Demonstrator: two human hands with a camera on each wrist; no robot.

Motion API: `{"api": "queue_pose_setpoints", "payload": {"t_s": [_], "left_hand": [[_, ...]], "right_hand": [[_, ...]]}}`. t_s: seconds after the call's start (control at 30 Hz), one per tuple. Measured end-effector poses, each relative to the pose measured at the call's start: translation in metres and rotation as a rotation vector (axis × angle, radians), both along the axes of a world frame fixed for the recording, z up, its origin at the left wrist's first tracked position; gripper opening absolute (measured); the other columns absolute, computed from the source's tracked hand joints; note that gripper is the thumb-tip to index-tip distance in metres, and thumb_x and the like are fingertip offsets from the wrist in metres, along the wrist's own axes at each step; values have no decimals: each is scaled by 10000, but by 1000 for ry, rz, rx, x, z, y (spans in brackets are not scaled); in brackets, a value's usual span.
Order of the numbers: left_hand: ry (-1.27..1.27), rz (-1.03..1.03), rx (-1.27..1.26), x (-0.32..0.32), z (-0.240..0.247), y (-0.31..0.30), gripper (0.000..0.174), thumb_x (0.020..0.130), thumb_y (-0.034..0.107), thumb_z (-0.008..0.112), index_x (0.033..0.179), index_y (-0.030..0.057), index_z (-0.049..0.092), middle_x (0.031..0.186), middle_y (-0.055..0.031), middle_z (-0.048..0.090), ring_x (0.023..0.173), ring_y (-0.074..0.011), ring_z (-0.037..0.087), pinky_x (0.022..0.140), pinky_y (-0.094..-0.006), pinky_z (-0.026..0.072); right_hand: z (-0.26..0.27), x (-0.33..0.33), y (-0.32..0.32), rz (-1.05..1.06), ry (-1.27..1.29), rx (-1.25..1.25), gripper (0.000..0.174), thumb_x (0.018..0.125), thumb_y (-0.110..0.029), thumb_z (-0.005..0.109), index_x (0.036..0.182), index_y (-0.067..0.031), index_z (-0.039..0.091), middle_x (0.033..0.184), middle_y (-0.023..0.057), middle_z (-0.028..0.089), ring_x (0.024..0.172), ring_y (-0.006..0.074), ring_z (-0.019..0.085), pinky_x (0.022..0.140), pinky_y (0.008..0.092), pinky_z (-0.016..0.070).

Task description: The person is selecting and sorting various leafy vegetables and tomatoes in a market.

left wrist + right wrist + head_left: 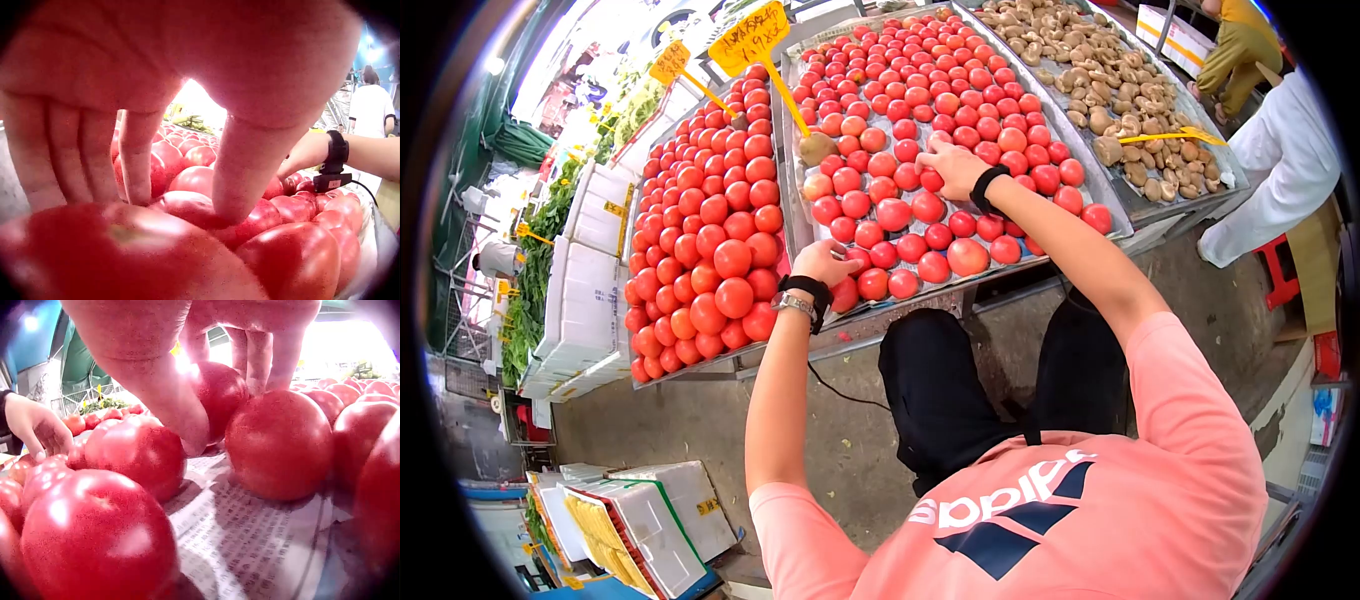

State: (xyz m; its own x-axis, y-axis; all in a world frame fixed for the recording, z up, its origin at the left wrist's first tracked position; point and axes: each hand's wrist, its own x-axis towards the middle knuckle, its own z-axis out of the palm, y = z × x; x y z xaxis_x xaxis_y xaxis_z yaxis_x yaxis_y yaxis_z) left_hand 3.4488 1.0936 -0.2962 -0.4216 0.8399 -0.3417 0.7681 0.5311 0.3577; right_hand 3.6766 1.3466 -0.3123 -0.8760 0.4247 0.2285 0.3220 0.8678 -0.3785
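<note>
Red tomatoes spread over a tray (1115,215) lined with printed newspaper (231,550). My right hand (955,168) reaches into the middle of them. In the right wrist view its thumb and fingers hold a tomato (222,394) from both sides, with another tomato (279,445) right beside it. Over the tray's near left corner is my left hand (825,263). Its thumb and index finger reach down around a tomato (187,207) in the left wrist view, fingertips at its sides. A larger tomato (119,256) fills the foreground there.
Left of the tray, more tomatoes (735,258) are stacked in rows. Brown mushrooms (1090,80) lie on the right. A yellow price sign (750,38) stands at the tray's left side. White foam boxes (585,290) are stacked at far left. A person in white (1290,165) stands at right.
</note>
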Motion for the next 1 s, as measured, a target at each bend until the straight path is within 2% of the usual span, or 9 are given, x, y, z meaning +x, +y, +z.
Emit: {"api": "queue_pose_setpoints", "payload": {"t_s": [0.13, 0.3, 0.47, 0.57, 0.67, 0.73, 0.87, 1.0], "left_hand": [[-16, -60, 6, 5, 3, 4, 590, 764, 398, 881, 1227, 70, 719, 1053, -127, 767, 1003, -282, 740, 928, -381, 575], [30, -111, 21, 9, 5, 8, 585, 746, 395, 880, 1210, 76, 720, 1044, -142, 765, 1014, -308, 737, 931, -399, 575], [143, -67, 28, 10, 5, 7, 566, 731, 417, 859, 1166, 81, 724, 1054, -160, 766, 1043, -345, 729, 947, -419, 570], [173, -40, 7, 3, 6, 9, 559, 734, 424, 850, 1160, 84, 726, 1072, -169, 764, 1053, -352, 725, 952, -429, 567], [160, -98, 17, 0, 4, 4, 550, 722, 378, 855, 1153, 68, 715, 1082, -206, 754, 1040, -375, 721, 941, -466, 573], [186, -158, 29, 2, 1, 4, 530, 725, 373, 853, 1139, 67, 723, 1081, -205, 754, 1041, -374, 722, 941, -466, 576], [287, -95, -40, 6, 6, 8, 512, 724, 378, 868, 1113, 69, 742, 1082, -199, 756, 1047, -373, 723, 927, -468, 585], [352, -11, -105, 5, 9, 8, 517, 714, 392, 890, 1096, 73, 747, 1083, -197, 755, 1041, -374, 725, 911, -476, 591]], "right_hand": [[14, 5, -10, -42, -92, 11, 439, 733, -53, 756, 1156, -111, 654, 1206, 163, 599, 1155, 391, 614, 973, 473, 520], [7, 2, -6, 71, -75, 179, 453, 711, -3, 747, 1140, -115, 654, 1184, 137, 605, 1227, 379, 574, 969, 477, 520], [1, 0, -12, 52, -93, 235, 475, 715, 18, 721, 1165, -115, 647, 1255, 148, 594, 1294, 371, 534, 977, 479, 523], [3, 0, -12, 52, -60, 220, 497, 732, -20, 736, 1218, -82, 654, 1277, 183, 601, 1283, 378, 564, 1000, 480, 535], [10, 0, -15, 6, -141, 110, 526, 748, -31, 730, 1263, -102, 648, 1298, 179, 600, 1272, 373, 584, 989, 472, 544], [16, 1, -19, -11, -219, 114, 519, 756, -37, 729, 1264, -117, 658, 1294, 176, 602, 1248, 369, 599, 981, 472, 548], [16, 2, -15, 80, -271, 193, 472, 769, -44, 726, 1230, -134, 680, 1276, 177, 609, 1218, 366, 612, 969, 469, 551], [12, -1, -14, 81, -244, 132, 423, 771, -42, 725, 1187, -98, 683, 1265, 197, 608, 1197, 373, 616, 963, 473, 549]]}}
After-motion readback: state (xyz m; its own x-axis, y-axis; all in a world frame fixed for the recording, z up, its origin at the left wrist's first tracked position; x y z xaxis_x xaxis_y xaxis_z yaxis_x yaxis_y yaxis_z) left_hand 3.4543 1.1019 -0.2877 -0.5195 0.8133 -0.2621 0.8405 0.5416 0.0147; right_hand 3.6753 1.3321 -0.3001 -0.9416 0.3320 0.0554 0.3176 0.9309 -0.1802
